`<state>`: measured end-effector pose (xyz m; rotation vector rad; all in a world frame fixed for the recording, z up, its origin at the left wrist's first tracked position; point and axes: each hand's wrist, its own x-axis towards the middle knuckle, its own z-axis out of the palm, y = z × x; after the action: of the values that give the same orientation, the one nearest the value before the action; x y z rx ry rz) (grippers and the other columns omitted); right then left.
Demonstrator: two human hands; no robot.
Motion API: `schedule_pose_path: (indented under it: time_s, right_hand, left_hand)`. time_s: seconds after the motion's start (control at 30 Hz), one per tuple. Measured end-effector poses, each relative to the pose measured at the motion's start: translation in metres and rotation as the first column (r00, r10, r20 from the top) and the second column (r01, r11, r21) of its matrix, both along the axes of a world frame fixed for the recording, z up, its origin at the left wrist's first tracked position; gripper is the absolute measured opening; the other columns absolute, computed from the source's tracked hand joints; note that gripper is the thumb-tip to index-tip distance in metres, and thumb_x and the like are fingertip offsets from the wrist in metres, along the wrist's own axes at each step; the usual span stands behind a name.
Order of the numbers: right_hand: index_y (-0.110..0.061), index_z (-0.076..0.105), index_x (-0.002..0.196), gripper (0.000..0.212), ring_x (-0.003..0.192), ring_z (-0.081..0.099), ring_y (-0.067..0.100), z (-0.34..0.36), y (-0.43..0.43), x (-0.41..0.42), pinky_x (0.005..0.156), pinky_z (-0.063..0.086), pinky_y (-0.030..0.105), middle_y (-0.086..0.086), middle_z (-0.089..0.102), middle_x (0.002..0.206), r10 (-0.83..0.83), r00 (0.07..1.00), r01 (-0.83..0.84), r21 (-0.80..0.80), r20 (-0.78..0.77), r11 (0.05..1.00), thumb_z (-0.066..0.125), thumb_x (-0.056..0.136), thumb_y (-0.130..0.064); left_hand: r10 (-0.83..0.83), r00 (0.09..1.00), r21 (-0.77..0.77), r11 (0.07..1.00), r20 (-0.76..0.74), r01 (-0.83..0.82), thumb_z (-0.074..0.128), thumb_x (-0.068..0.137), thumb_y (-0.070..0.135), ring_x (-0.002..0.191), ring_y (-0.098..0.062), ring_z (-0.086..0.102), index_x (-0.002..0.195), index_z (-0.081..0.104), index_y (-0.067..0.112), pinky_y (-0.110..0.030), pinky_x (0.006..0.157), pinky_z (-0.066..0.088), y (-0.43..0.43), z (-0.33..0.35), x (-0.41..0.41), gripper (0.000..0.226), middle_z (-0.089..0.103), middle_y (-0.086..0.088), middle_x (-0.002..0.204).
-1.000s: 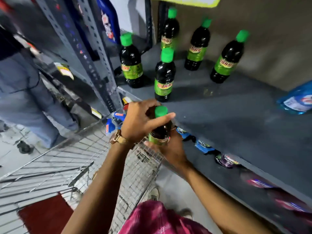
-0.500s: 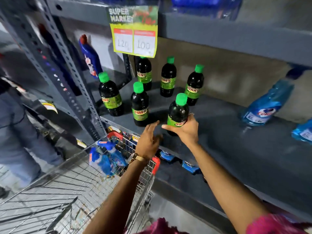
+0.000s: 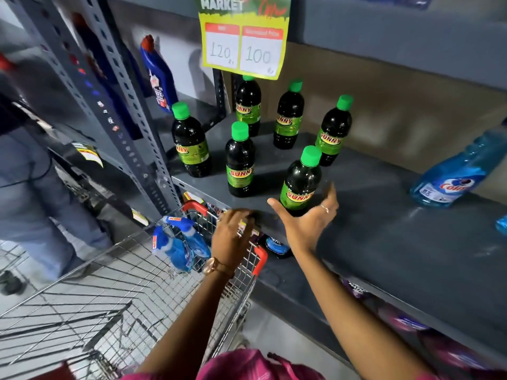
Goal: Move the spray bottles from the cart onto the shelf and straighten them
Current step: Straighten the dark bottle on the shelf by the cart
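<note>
With the right hand [image 3: 307, 218] spread open behind a standing dark bottle [image 3: 301, 182], apparently just clear of it, the left hand [image 3: 233, 237] hangs loose and empty over the cart [image 3: 115, 292], where blue spray bottles [image 3: 178, 242] just left of it call for the next grasp.

You see glossy dark plastic bottles [image 3: 301, 180] on a matt grey metal shelf [image 3: 384, 229], beside a shiny wire cart [image 3: 109, 283].

Pink plaid garment [image 3: 247, 366], rose-gold wristwatch [image 3: 212, 266] on left wrist, ring [image 3: 324, 208] on right.
</note>
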<state>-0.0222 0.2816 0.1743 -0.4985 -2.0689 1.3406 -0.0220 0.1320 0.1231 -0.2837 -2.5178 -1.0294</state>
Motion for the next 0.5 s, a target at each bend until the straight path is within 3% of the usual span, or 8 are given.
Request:
schedule_pose_path:
  time_s: [0.07, 0.13, 0.2, 0.27, 0.37, 0.43, 0.5]
  right_hand:
    - [-0.007, 0.034, 0.134, 0.096, 0.118, 0.043, 0.032, -0.011, -0.01, 0.024, 0.102, 0.035, 0.051, 0.015, 0.044, 0.128, 0.008, 0.993, 0.005, 0.104, -0.119, 0.995, 0.073, 0.066, -0.06]
    - [-0.009, 0.039, 0.124, 0.068, 0.107, 0.047, 0.031, -0.024, -0.025, 0.052, 0.094, 0.038, 0.051, 0.015, 0.048, 0.117, 0.121, 0.981, -0.09, 0.197, -0.152, 0.976, 0.059, 0.081, -0.057]
    - [-0.016, 0.046, 0.111, 0.046, 0.099, 0.048, 0.023, -0.037, -0.046, 0.076, 0.088, 0.039, 0.044, 0.009, 0.053, 0.107, 0.292, 0.954, -0.261, 0.284, -0.072, 0.923, 0.052, 0.087, -0.055]
    - [-0.019, 0.051, 0.106, 0.037, 0.1, 0.047, 0.018, -0.056, -0.069, 0.09, 0.088, 0.037, 0.037, 0.003, 0.053, 0.107, 0.495, 0.865, -0.49, 0.362, 0.085, 0.793, 0.051, 0.087, -0.051]
    - [-0.017, 0.048, 0.123, 0.051, 0.119, 0.046, 0.025, -0.103, -0.097, 0.09, 0.101, 0.033, 0.04, 0.006, 0.048, 0.129, 0.623, 0.665, -0.746, 0.4, 0.412, 0.533, 0.041, 0.092, -0.057]
    - [-0.013, 0.04, 0.138, 0.071, 0.141, 0.028, 0.03, -0.132, -0.108, 0.088, 0.114, 0.014, 0.046, 0.014, 0.038, 0.149, 0.555, 0.536, -0.843, 0.371, 0.636, 0.389, 0.026, 0.091, -0.065]
    - [-0.013, 0.028, 0.146, 0.084, 0.148, -0.008, 0.019, -0.143, -0.112, 0.09, 0.115, -0.016, 0.044, 0.008, 0.016, 0.16, 0.513, 0.38, -0.92, 0.257, 0.77, 0.295, 0.014, 0.087, -0.071]
  left_hand:
    - [0.165, 0.986, 0.001, 0.986, -0.015, -0.165, 0.053, 0.088, 0.024, 0.082, -0.022, 0.055, 0.104, 0.056, 0.013, -0.035, 0.064, 0.051, -0.024, -0.009, 0.006, 0.02, 0.06, -0.012, 0.1]
    - [0.324, 0.946, -0.055, 0.944, -0.027, -0.325, 0.052, 0.086, 0.029, 0.084, -0.029, 0.053, 0.105, 0.051, 0.014, -0.042, 0.069, 0.049, -0.052, -0.017, 0.011, 0.024, 0.057, -0.016, 0.1]
    - [0.475, 0.877, -0.119, 0.877, 0.069, -0.465, 0.059, 0.081, 0.03, 0.104, -0.035, 0.048, 0.112, 0.048, 0.012, -0.048, 0.088, 0.037, -0.082, -0.027, 0.014, 0.038, 0.052, -0.02, 0.114]
    - [0.579, 0.781, -0.191, 0.815, 0.235, -0.547, 0.066, 0.076, 0.03, 0.13, -0.037, 0.029, 0.13, 0.039, 0.012, -0.047, 0.105, 0.02, -0.111, -0.038, 0.014, 0.063, 0.039, -0.021, 0.136]
    - [0.598, 0.659, -0.372, 0.801, 0.455, -0.47, 0.065, 0.079, 0.042, 0.143, -0.037, 0.006, 0.145, 0.014, 0.007, -0.051, 0.116, 0.007, -0.141, -0.052, 0.009, 0.091, 0.018, -0.024, 0.153]
    - [0.566, 0.604, -0.437, 0.822, 0.561, -0.365, 0.062, 0.082, 0.046, 0.139, -0.039, 0.022, 0.146, 0.007, 0.003, -0.051, 0.111, 0.022, -0.155, -0.06, 0.004, 0.095, 0.028, -0.026, 0.149]
    - [0.513, 0.59, -0.402, 0.857, 0.623, -0.321, 0.06, 0.084, 0.041, 0.121, -0.042, 0.047, 0.144, 0.012, 0.003, -0.049, 0.094, 0.042, -0.164, -0.066, -0.001, 0.086, 0.049, -0.026, 0.134]
